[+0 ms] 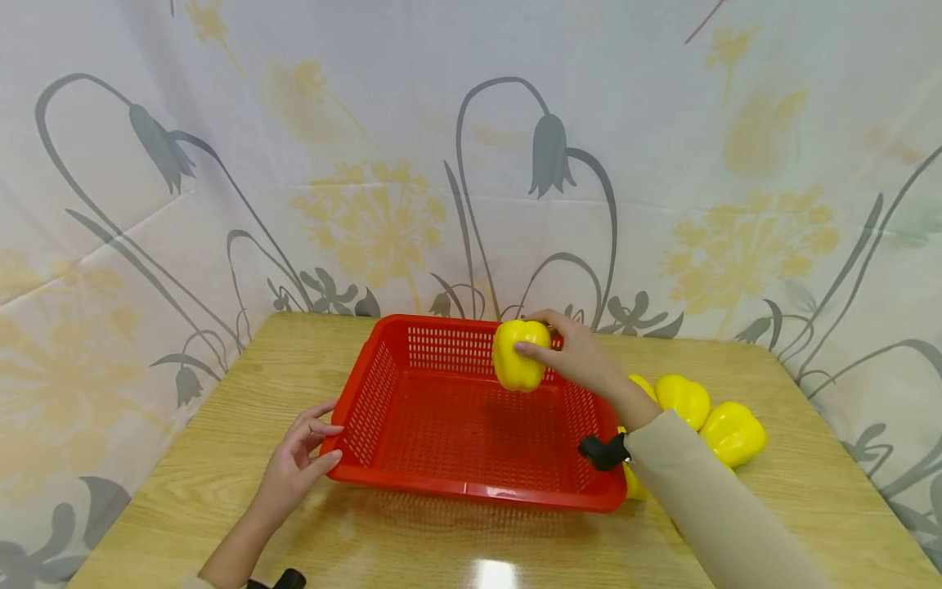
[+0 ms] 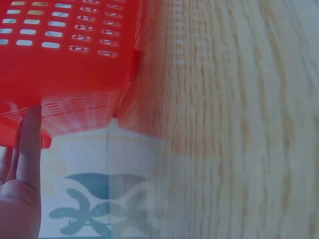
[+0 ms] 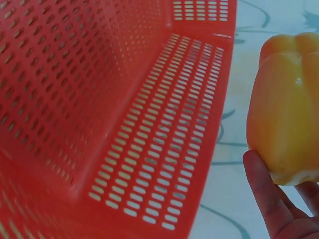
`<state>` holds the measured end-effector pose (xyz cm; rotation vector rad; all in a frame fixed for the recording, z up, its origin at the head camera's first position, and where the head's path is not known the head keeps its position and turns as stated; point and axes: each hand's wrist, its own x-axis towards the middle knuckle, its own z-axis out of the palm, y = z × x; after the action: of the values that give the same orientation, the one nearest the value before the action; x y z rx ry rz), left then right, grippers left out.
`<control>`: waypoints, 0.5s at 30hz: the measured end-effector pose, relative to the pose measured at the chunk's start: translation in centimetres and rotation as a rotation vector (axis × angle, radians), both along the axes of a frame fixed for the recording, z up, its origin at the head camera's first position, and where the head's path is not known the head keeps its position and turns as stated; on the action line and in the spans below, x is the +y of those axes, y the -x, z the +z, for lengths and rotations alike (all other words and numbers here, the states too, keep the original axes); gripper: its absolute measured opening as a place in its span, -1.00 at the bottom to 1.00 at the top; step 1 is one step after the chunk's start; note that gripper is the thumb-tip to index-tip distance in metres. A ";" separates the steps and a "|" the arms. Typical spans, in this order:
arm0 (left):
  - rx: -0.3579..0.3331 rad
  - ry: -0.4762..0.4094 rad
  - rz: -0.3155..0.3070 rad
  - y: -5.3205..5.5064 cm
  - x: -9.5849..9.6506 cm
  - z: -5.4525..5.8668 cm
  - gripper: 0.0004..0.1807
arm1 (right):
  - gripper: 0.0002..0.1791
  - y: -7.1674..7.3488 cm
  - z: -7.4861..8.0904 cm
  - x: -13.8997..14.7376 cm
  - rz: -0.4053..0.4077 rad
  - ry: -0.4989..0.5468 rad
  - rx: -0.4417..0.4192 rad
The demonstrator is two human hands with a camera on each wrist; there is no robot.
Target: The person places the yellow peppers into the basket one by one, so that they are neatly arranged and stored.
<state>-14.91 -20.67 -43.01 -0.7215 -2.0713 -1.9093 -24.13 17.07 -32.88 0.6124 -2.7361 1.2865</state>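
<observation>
A red plastic basket (image 1: pixel 471 487) with slotted walls stands on the table, and nothing lies inside it. My right hand (image 1: pixel 562 348) holds a yellow bell pepper (image 1: pixel 521 368) above the basket's far right part. Thumb and fingers grip the pepper from its right side, as the right wrist view also shows the pepper (image 3: pixel 284 109) in the hand (image 3: pixel 289 214). At the basket's left rim my left hand (image 1: pixel 298 458) pinches the edge, thumb on the near side. In the left wrist view, straight fingers of that hand (image 2: pixel 25 164) lie against the basket's outer wall (image 2: pixel 65 74).
Several yellow bell peppers (image 1: pixel 732 433) lie on the wooden table (image 1: pixel 221 491) to the right of the basket, partly hidden by my right forearm. A cloth (image 1: pixel 353 123) printed with flowers hangs behind the table.
</observation>
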 end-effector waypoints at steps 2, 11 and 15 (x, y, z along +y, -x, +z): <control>0.002 -0.003 -0.006 0.0 0.0 0.0 -0.79 | -0.48 0.2 -0.4 -0.5 -0.003 0.017 -0.014; -0.016 0.002 0.008 0.0 0.0 -0.1 -0.79 | -0.47 1.2 -2.4 -2.6 -0.028 0.040 -0.122; -0.023 0.000 0.012 0.1 0.0 -0.1 -0.79 | -0.45 1.9 -3.2 -3.4 -0.023 0.030 -0.183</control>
<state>-14.97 -20.67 -43.11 -0.6889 -2.0844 -1.9202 -25.99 13.65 -36.09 0.4822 -2.8506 1.4436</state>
